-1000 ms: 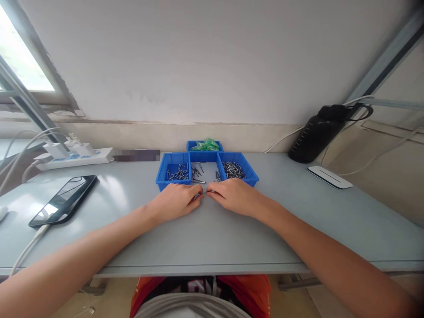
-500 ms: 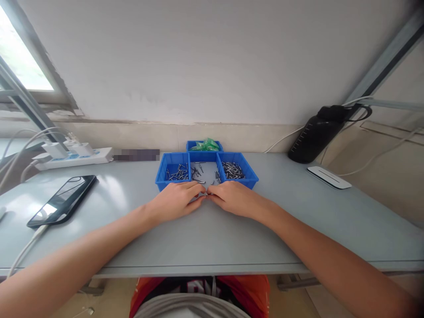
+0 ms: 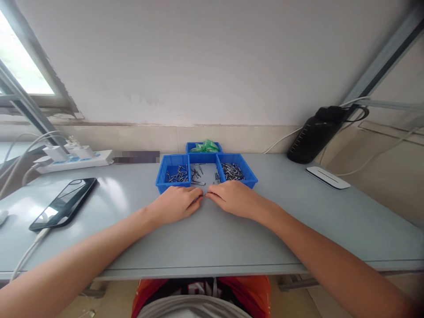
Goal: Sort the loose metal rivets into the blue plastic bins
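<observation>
My left hand (image 3: 177,203) and my right hand (image 3: 232,198) meet fingertip to fingertip low over the table, just in front of the blue bins. Both are closed in a pinch. A small thing seems to sit between the fingertips, mostly covered and too tiny to name. Behind my left hand is a left blue bin (image 3: 159,179) with scattered metal screw-like pieces (image 3: 179,176). Beyond my right hand stands a right blue bin (image 3: 250,174), heaped with similar metal pieces (image 3: 232,171). A few loose metal pieces (image 3: 198,182) lie on the table between the bins.
A rear blue bin (image 3: 188,149) holds green plastic bags (image 3: 206,146). On the left lie a phone (image 3: 64,204) with a cable and a white power strip (image 3: 79,160). To the right are a black bottle (image 3: 314,134) and a white flat device (image 3: 327,177). The table's front edge (image 3: 212,270) is near me.
The fingertips of my two hands have drawn slightly apart, the left hand shifting a little left. The small thing between them shows less. The view has tilted slightly.
</observation>
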`<action>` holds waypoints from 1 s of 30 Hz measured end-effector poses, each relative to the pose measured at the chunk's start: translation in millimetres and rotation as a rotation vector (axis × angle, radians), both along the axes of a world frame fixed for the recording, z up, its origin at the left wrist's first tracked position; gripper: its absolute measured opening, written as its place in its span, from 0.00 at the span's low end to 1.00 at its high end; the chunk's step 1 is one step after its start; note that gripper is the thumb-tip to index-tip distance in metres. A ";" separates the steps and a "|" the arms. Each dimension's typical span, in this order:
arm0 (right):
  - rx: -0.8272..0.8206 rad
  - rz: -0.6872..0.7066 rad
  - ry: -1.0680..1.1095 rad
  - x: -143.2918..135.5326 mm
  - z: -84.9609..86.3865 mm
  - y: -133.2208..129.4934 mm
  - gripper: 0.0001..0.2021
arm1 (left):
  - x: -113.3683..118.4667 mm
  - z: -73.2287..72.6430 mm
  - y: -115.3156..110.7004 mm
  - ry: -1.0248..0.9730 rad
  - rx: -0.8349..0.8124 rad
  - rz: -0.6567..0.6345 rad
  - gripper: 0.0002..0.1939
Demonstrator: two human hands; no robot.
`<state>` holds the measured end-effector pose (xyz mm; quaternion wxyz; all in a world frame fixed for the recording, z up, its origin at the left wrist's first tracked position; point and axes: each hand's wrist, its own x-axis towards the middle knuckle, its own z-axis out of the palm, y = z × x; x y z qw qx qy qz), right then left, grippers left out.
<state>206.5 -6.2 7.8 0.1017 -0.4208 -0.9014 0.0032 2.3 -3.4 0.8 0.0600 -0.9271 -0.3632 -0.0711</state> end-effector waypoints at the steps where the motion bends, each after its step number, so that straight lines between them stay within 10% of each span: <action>1: 0.002 0.007 -0.002 -0.3 -0.6 -0.2 0.15 | 0.4 0.5 -0.5 0.012 -0.009 0.005 0.11; 14: -0.061 0.165 0.074 2.0 4.7 -4.0 0.12 | -1.0 0.4 -1.6 0.051 -0.056 0.060 0.13; 24: 0.156 -0.353 0.028 38.6 20.3 21.2 0.19 | -2.1 -3.7 1.7 0.121 -0.039 0.127 0.16; 30: 0.113 -0.123 0.118 12.3 8.3 7.4 0.16 | -1.6 -3.3 0.6 0.129 -0.023 0.135 0.15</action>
